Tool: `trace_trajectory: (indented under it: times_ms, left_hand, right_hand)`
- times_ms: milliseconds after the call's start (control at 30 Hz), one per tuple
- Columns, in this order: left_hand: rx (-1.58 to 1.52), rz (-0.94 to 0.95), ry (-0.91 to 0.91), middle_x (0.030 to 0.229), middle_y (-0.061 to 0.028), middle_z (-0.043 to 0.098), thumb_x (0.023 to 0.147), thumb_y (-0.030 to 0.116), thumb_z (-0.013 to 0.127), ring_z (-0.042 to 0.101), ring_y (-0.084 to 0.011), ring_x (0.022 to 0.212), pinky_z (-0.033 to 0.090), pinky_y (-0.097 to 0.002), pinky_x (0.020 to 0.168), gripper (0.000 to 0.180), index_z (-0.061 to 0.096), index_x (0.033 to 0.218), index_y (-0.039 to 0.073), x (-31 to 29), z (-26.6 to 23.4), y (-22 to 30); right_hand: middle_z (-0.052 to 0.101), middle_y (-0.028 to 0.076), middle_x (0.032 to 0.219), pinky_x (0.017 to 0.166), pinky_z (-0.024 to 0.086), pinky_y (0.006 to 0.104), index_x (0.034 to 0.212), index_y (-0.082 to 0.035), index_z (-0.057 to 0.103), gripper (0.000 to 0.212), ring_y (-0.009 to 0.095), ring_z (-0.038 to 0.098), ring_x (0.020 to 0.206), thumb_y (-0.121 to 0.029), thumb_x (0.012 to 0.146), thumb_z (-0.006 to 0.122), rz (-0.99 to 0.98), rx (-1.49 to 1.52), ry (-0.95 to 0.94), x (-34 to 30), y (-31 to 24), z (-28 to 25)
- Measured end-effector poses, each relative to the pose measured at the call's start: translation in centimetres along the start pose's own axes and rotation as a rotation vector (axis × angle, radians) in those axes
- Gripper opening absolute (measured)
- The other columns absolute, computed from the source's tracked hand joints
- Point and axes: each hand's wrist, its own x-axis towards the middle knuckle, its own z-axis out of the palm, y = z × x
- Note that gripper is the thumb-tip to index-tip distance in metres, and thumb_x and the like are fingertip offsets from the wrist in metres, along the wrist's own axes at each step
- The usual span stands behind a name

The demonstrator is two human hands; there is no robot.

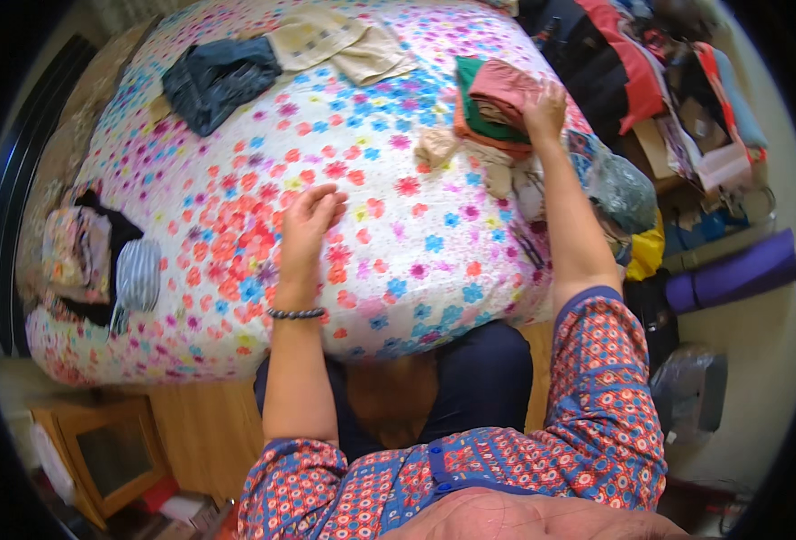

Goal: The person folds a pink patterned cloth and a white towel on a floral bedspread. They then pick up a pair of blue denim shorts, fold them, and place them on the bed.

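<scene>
At the far right of the bed, a pink folded garment (503, 87) lies on top of a green folded cloth (470, 108) and an orange one (497, 141). My right hand (544, 110) grips the right edge of the pink garment; part of its fingers is hidden. Over the middle of the flowered bedspread (362, 297), my left hand (310, 223) is held loosely open with nothing in it. A dark beaded bracelet (296, 314) circles my left wrist. Small beige cloths (437, 148) sit just left of the stack.
Dark blue jeans (220, 79) and a cream cloth (339, 43) lie at the bed's far side. A folded floral pile (78, 247) and a striped blue roll (138, 274) rest at the left edge. Bags and a purple rolled mat (731, 273) crowd the right side.
</scene>
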Motion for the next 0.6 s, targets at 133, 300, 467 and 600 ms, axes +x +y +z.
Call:
trace_trajectory:
  times_ms: [133, 300, 467, 600]
  left_hand:
    - [0.067, 0.056, -0.071, 0.103, -0.0106, 0.066, 0.092, 0.018, 0.058, 0.063, -0.015, 0.091, 0.049, -0.0268, 0.081, 0.03, 0.057, 0.114, -0.002, 0.5, 0.4, -1.2]
    - [0.21, 0.096, -0.08, 0.102, -0.0119, 0.065, 0.092, 0.016, 0.057, 0.062, -0.0157, 0.092, 0.049, -0.028, 0.081, 0.03, 0.056, 0.114, -0.004, -0.1, 0.4, -0.8]
    - [0.17, 0.144, -0.012, 0.097, -0.0101, 0.065, 0.089, 0.014, 0.059, 0.063, -0.0158, 0.085, 0.051, -0.0277, 0.077, 0.026, 0.059, 0.108, -0.005, 0.2, -0.8, -0.6]
    - [0.272, 0.151, -0.015, 0.098, -0.0115, 0.066, 0.089, 0.015, 0.06, 0.063, -0.0176, 0.089, 0.051, -0.0286, 0.077, 0.026, 0.06, 0.107, -0.004, 1.0, -1.0, -0.1]
  right_hand:
    - [0.041, 0.013, 0.142, 0.106, 0.027, 0.0477, 0.134, -0.003, 0.044, 0.06, 0.031, 0.036, 0.132, -0.041, 0.088, 0.053, -0.329, -0.12, -0.381, -3.6, -1.2, 0.8]
    - [0.045, 0.014, 0.138, 0.103, 0.03, 0.0492, 0.134, -0.004, 0.043, 0.061, 0.03, 0.038, 0.13, -0.043, 0.089, 0.051, -0.444, -0.175, -0.201, -6.5, -7.8, -2.4]
    - [0.047, 0.017, 0.134, 0.109, 0.024, 0.0469, 0.126, -0.004, 0.05, 0.046, 0.032, 0.038, 0.13, -0.025, 0.087, 0.06, -0.56, 0.25, -0.437, -17.4, -19.2, -6.9]
    - [0.045, 0.016, 0.137, 0.109, 0.024, 0.0478, 0.127, -0.003, 0.049, 0.043, 0.03, 0.039, 0.13, -0.024, 0.089, 0.053, -0.474, 0.284, -0.483, -19.9, -19.0, -5.6]
